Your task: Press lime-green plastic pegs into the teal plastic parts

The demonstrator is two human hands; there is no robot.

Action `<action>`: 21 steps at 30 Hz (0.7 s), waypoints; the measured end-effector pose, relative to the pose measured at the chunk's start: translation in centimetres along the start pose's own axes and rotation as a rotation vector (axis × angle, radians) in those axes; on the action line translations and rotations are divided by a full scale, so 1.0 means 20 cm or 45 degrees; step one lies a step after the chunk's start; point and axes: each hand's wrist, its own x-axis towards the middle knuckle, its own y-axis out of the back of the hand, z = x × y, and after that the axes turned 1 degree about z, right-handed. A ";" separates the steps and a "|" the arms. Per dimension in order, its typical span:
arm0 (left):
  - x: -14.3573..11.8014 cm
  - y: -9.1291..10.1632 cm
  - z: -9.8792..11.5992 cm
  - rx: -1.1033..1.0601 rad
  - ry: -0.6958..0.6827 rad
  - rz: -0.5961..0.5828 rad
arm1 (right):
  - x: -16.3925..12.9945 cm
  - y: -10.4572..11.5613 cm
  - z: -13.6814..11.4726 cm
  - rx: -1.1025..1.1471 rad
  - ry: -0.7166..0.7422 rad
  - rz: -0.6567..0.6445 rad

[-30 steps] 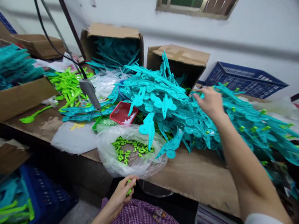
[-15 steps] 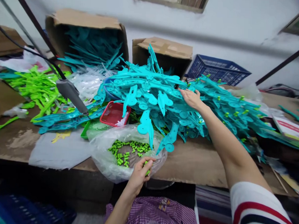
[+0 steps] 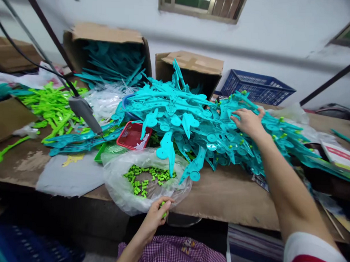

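Observation:
My left hand [image 3: 156, 214] is closed round a few small green plastic pieces [image 3: 163, 210], at the near edge of a clear plastic bag [image 3: 114, 184]. Many more of these green pieces [image 3: 136, 179] lie loose inside the bag. Farther off, my right hand [image 3: 247, 122] is stretched over a heap of flat teal plastic parts [image 3: 215, 136], its fingers apart and no object visible in them. Whether its fingertips touch the parts I cannot tell. Some teal parts on the right of the heap carry green pieces.
A red basket [image 3: 128, 134] and a green basket [image 3: 112, 150] stand behind the bag. To the left hangs a grey electric screwdriver [image 3: 87, 115] near bright green parts [image 3: 52, 106]. Cardboard boxes [image 3: 109, 33] and a blue crate [image 3: 261, 86] line the wall.
My right hand has moved right, from the middle of the teal heap to its right part. The left hand has drawn slightly down and left, still holding green pieces. The camera view has shifted a little.

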 end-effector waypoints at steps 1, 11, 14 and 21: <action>0.00 -0.01 0.01 -0.011 -0.003 0.013 | 0.01 0.00 -0.10 0.041 0.100 0.115; -0.15 -0.03 -0.02 -0.158 -0.005 0.051 | 0.20 -0.10 -0.58 0.272 0.357 0.194; -0.18 -0.02 -0.03 -0.176 0.041 0.068 | -0.02 0.02 -0.49 0.351 0.301 0.386; -0.25 0.00 0.09 -0.262 0.014 0.122 | -1.17 -0.01 0.16 0.650 -0.011 0.139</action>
